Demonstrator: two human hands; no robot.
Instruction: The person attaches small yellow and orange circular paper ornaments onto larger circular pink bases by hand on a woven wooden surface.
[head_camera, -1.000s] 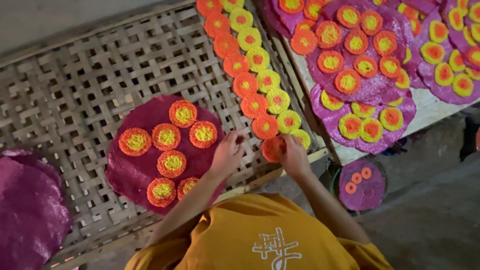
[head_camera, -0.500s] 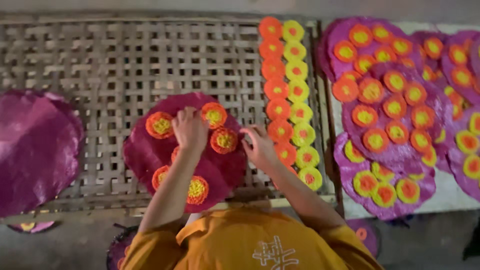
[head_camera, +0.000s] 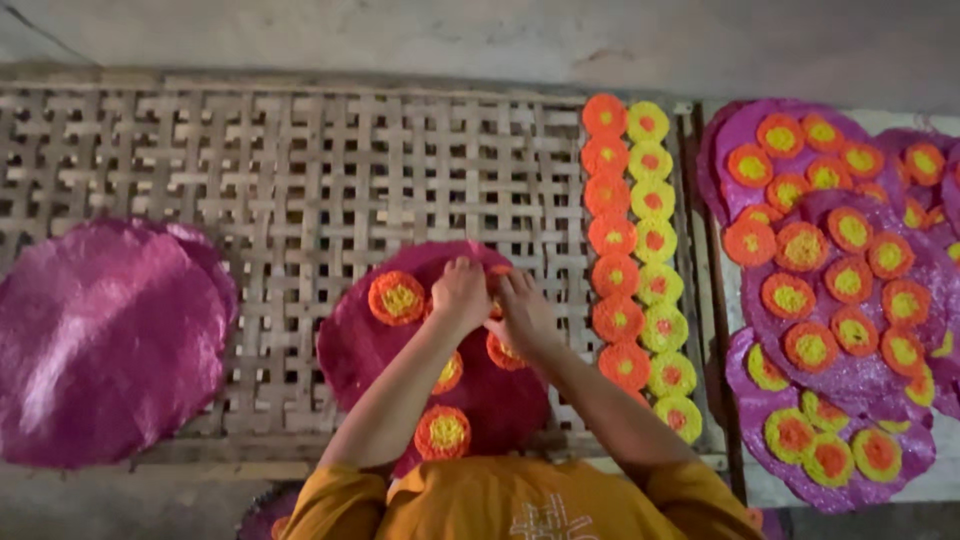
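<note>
Grip: left hand (head_camera: 461, 293) and right hand (head_camera: 522, 312) now meet, fingers closed on an orange disc (head_camera: 497, 277).
Change: right hand came over from the disc rows (head_camera: 634, 262) onto the magenta sheet (head_camera: 350, 345).

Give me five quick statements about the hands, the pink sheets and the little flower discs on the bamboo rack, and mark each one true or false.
1. Both hands, left hand and right hand, meet over the middle pink sheet. True.
2. The pink sheet at the left is covered with discs. False: it is bare.
3. A double column of discs runs down the rack, the orange row to the left of the yellow row. True.
4. The woven rack is solid metal. False: it is an open lattice of woven strips.
5. The sheets at the right carry no discs. False: they hold many orange and yellow discs.
</note>
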